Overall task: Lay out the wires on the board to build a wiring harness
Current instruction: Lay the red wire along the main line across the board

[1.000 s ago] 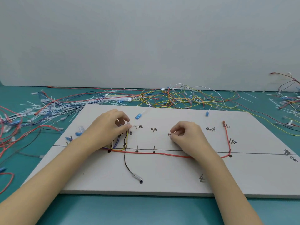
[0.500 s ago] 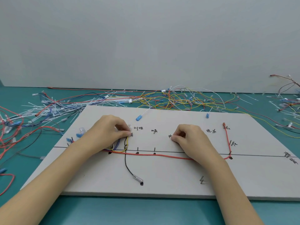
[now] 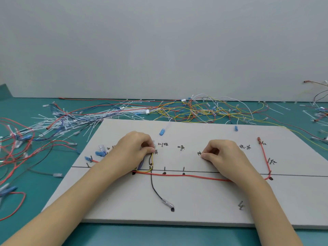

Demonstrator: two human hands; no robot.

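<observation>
A grey board point(image 3: 195, 201) with black marks, labels and small pins lies on the teal table. A red wire point(image 3: 186, 175) runs along its drawn line and turns up to a red terminal point(image 3: 259, 139) at the right. My left hand point(image 3: 132, 150) pinches the top end of a yellow wire point(image 3: 152, 158) beside a black wire point(image 3: 154, 188) that trails down to a clear terminal point(image 3: 168, 204). My right hand point(image 3: 221, 154) rests on the board with curled fingertips pressed together at a label; what it pinches is hidden.
Loose wires in yellow, red, white and blue lie tangled behind the board point(image 3: 204, 110). White cable ties point(image 3: 71, 121) and more red wires point(image 3: 16, 148) spread at the left. Blue connectors point(image 3: 100, 153) sit on the board's left part, another point(image 3: 162, 132) near its back edge.
Both hands stay almost in place. The view has tilted slightly, so the board sits a little lower in the picture. My left fingertips have closed tighter at the yellow wire's top end.
</observation>
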